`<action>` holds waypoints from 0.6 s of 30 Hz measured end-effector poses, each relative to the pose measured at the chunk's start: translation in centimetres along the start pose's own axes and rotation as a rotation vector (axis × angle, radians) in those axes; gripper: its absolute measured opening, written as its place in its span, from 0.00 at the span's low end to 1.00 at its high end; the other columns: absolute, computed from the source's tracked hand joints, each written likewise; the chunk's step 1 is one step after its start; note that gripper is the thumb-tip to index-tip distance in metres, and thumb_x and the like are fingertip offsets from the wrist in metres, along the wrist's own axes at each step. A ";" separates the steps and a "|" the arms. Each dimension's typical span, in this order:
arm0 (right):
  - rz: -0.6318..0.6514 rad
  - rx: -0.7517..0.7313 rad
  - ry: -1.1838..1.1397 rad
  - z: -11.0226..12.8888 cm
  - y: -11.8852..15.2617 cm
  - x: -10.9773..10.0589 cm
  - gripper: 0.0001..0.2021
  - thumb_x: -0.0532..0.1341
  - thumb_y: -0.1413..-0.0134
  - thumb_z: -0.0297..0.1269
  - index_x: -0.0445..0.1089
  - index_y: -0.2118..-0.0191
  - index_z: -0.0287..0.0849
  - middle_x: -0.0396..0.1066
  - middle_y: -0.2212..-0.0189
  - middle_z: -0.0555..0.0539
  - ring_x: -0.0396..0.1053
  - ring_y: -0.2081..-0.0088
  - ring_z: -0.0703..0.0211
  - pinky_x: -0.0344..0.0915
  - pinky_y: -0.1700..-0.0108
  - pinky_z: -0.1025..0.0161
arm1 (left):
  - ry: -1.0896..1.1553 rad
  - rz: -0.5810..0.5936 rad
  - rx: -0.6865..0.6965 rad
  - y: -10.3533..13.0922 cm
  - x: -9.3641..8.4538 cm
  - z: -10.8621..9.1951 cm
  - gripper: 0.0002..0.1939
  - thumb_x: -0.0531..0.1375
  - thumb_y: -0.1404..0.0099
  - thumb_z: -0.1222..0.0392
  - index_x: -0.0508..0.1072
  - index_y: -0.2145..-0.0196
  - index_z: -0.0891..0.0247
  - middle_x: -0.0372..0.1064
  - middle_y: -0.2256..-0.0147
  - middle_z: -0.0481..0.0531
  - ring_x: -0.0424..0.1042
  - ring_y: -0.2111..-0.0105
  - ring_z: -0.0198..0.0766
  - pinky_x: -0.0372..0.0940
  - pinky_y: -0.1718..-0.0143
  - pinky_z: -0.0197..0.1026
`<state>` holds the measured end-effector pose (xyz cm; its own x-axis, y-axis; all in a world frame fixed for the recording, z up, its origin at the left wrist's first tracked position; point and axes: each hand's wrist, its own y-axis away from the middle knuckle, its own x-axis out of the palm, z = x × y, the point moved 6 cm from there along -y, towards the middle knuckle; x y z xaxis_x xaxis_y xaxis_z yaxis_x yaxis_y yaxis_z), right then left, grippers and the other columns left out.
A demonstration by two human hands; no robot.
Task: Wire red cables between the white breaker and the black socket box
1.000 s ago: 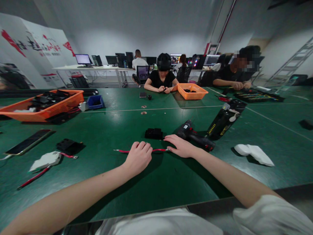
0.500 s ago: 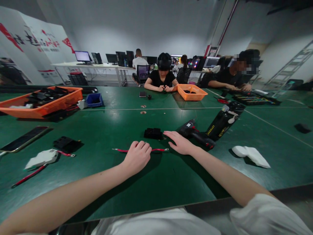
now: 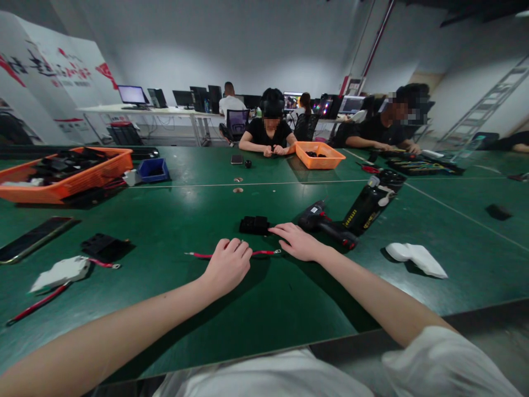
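Red cable (image 3: pixel 264 252), its axis nine to three o'clock, sits gripped mid-length in our left hand (image 3: pixel 228 266). The block (image 3: pixel 253 225) lies at ten o'clock from our nearer, loosely spread right hand (image 3: pixel 298 242).

Dim light; glare on tabletop (image 3: pixel 194 205) (edges stretched).

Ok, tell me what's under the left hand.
A red cable runs beneath the left hand, its metal-tipped ends showing on either side. The hand covers its middle, and anything else under the palm can't be seen.
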<state>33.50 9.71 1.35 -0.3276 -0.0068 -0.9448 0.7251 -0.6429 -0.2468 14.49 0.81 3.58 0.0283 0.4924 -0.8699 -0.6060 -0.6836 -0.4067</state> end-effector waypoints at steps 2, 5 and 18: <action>-0.007 0.010 0.009 0.0 0.0 -0.1 0.23 0.54 0.34 0.34 0.61 0.35 0.48 0.65 0.42 0.40 0.64 0.42 0.47 0.65 0.41 0.44 | 0.004 0.003 0.000 0.0 0.0 0.0 0.08 0.55 0.30 0.63 0.75 0.59 0.64 0.73 0.57 0.56 0.68 0.56 0.46 0.58 0.56 0.50; -0.019 0.028 0.016 0.0 0.0 -0.1 0.26 0.54 0.35 0.34 0.56 0.32 0.48 0.64 0.41 0.39 0.64 0.43 0.47 0.65 0.42 0.44 | 0.008 0.009 -0.001 0.0 0.1 0.0 0.09 0.55 0.30 0.63 0.75 0.58 0.64 0.74 0.57 0.56 0.68 0.56 0.46 0.59 0.56 0.50; -0.122 0.098 0.020 0.1 0.3 -1.3 0.12 0.60 0.39 0.35 0.67 0.50 0.42 0.59 0.42 0.36 0.62 0.41 0.44 0.65 0.40 0.44 | -0.029 0.025 -0.017 0.0 0.1 0.0 0.08 0.55 0.30 0.62 0.74 0.59 0.63 0.73 0.58 0.56 0.68 0.56 0.47 0.57 0.57 0.51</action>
<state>34.06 9.43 2.49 -0.3965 0.0902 -0.9136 0.6176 -0.7101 -0.3382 14.45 0.87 3.45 -0.0096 0.4901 -0.8716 -0.5928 -0.7048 -0.3897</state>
